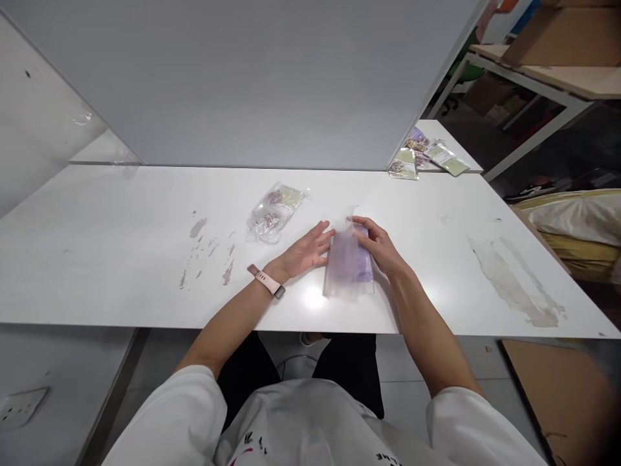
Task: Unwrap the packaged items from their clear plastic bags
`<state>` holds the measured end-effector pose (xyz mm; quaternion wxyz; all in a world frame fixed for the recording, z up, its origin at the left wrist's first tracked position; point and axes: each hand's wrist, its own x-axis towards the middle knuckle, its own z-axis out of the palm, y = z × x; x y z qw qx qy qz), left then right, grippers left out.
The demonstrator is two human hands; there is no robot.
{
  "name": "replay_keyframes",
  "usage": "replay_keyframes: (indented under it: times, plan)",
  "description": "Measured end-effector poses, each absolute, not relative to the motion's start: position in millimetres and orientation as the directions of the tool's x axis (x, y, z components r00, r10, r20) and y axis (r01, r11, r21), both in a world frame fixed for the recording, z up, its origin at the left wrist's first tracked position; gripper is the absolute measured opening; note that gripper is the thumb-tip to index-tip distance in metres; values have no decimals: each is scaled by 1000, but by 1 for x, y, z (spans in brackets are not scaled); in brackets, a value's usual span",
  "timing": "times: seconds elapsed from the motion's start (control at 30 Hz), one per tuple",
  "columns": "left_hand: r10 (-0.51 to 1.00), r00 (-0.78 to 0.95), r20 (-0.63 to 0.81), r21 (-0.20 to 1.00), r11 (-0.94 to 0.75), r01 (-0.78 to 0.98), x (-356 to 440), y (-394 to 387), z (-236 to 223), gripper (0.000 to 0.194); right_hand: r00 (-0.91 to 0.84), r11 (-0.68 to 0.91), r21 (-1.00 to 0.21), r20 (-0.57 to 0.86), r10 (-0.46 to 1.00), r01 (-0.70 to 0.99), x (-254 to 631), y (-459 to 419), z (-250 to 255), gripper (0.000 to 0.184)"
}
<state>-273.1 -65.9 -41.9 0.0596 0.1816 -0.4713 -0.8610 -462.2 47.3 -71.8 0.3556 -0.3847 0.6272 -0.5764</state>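
A clear plastic bag (348, 265) with a purple sheet or packet inside lies on the white table in front of me. My right hand (381, 244) pinches its upper right edge between thumb and fingers. On the bag's left side is my left hand (308, 251), its fingers spread and the tips at the bag's edge, gripping nothing. The bag's top looks loose and slightly blurred. Farther back to the left, a clear packet (275, 212) holds a pale green card and small reddish pieces that I cannot make out.
Several similar packets (427, 155) lie at the back right, beyond the end of a grey upright panel (266, 84). The white table (121, 259) has worn patches. A cardboard box (567, 35) stands on another table at right; flat cardboard (563, 395) lies on the floor.
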Motion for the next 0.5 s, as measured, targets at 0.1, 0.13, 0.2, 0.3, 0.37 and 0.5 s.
replay_keyframes:
  times: [0.1,0.13,0.2,0.3,0.37,0.5]
  plan:
    - [-251,-940,-229,802,-596,-36,-270,-71,-40,87,-422,42,-982,41,-905,-186,-455,50,-64,55]
    - [-250,-943,-218,801,-598,-27,-269,-72,-39,90,-414,41,-975,55,-909,-220,-452,49,-61,56]
    - [-249,-946,-207,814,-580,-25,-266,-71,-37,96,-399,24,-955,100,-912,-294,-445,48,-56,57]
    - [-279,-933,-225,876,-478,-69,-265,-66,-34,107,-398,8,-917,165,-902,-398,-432,43,-51,52]
    - [-338,-913,-229,915,-393,-84,-266,-63,-35,118,-421,10,-903,190,-887,-430,-425,41,-51,46]
    - [-451,-851,-269,896,-442,-48,-273,-68,-42,113,-444,21,-965,101,-890,-261,-428,41,-56,40]
